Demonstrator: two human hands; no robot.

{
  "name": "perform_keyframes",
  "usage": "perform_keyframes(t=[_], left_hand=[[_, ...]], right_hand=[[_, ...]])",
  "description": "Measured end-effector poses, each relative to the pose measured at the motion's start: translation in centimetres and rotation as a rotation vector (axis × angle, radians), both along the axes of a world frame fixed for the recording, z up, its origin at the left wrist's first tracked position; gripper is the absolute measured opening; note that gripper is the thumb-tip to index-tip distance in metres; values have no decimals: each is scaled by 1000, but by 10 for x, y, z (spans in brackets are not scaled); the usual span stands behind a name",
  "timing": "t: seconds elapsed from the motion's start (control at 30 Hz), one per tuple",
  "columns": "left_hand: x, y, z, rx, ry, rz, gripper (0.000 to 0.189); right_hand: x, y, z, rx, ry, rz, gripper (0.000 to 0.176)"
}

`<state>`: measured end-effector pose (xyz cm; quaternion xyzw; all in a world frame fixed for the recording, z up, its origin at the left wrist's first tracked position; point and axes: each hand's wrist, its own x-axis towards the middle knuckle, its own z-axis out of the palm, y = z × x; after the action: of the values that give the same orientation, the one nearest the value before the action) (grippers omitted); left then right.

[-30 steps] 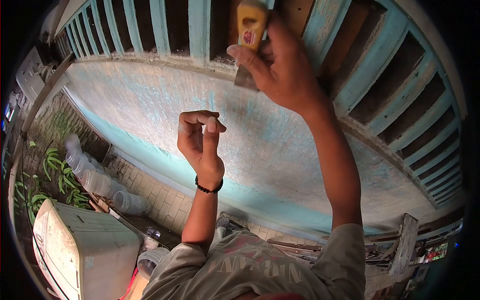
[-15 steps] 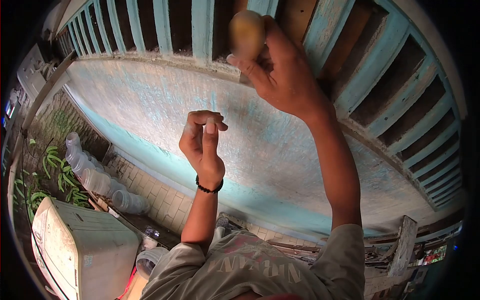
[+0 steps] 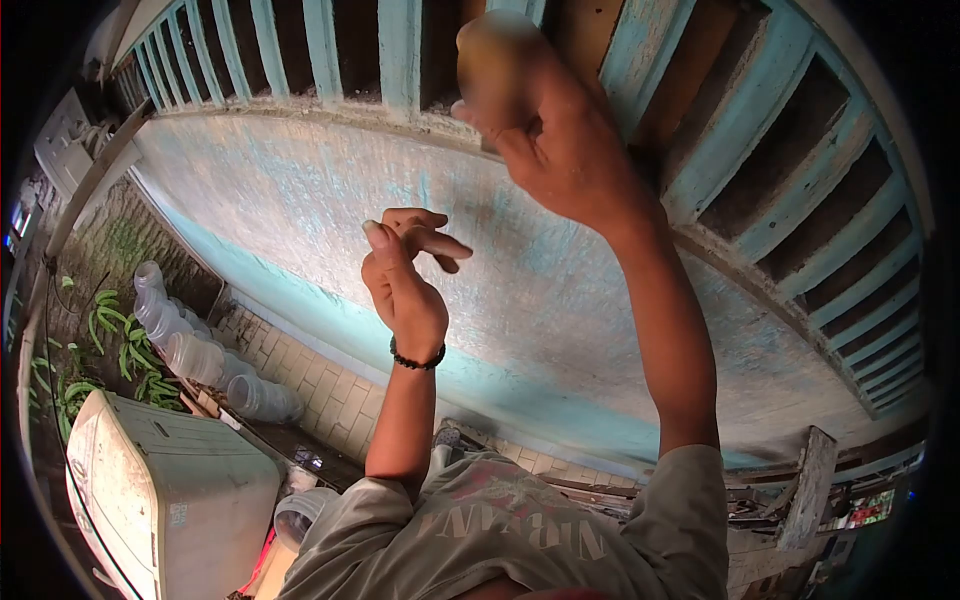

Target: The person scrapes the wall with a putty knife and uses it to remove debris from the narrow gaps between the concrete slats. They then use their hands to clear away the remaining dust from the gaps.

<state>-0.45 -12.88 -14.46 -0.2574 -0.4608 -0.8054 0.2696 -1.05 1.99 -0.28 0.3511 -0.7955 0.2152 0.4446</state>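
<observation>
My right hand [image 3: 560, 140] is raised at the top of the view, in front of the turquoise slats [image 3: 400, 60]. Its fingers are closed round a rounded, yellowish object [image 3: 492, 65], too blurred to identify. Lower and to the left, my left hand [image 3: 412, 265] hangs in front of the scraped wall [image 3: 300, 190], with a dark beaded bracelet [image 3: 415, 358] at its wrist. The thumb points up and the fingers are partly bent and apart, holding nothing.
At lower left stands a worn whitish box-shaped appliance [image 3: 170, 490], with stacked clear plastic containers [image 3: 195, 358] behind it near green plants [image 3: 140, 355]. A weathered board [image 3: 808, 490] leans at lower right, beside wooden strips.
My left hand's fingers have spread from a curled pose, and its thumb has moved left. My right hand has shifted slightly left and up with the rounded object, covering more of it.
</observation>
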Motion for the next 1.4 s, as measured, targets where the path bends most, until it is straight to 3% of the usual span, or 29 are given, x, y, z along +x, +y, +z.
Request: perform_keyframes(t=[0.13,0.23,0.27,0.4,0.6,0.7,0.73,0.9,1.0,1.1,1.17,1.27,1.37,1.4], left_hand=[[2,2,5,-137,-28,108,71],[-6,2,1,-240,9,178,65],[-7,2,2,-263,13,178,63],[-8,3,0,-291,2,155,61],[-10,3,-6,-276,9,213,24],[-14,1,-11,-208,48,239,9],[-11,1,-10,-141,-6,200,10],[-3,0,-1,-21,-48,144,31],[-6,0,-3,-11,1,116,31],[-7,3,0,4,25,105,28],[-5,3,3,11,18,104,27],[-2,3,8,30,27,99,25],[-2,-2,7,25,32,112,26],[-2,-5,6,17,25,127,27]], right_hand=[[2,5,4,-123,-200,-35,39],[-2,2,-2,-6,-24,-49,37],[0,0,-3,-76,-87,34,37],[7,5,2,-124,-215,-47,36],[-1,4,-1,-90,-86,95,31],[-2,7,9,-89,-171,-37,39],[13,-1,20,-40,-440,-237,38],[-1,7,6,-194,-269,116,35],[10,11,11,-3,-272,-144,34],[6,9,8,-173,-289,132,32],[-1,7,11,-165,-206,135,32],[-5,0,20,-16,-221,-91,34],[-4,-12,16,34,-126,-101,34],[-8,-15,17,-73,-239,67,35]])
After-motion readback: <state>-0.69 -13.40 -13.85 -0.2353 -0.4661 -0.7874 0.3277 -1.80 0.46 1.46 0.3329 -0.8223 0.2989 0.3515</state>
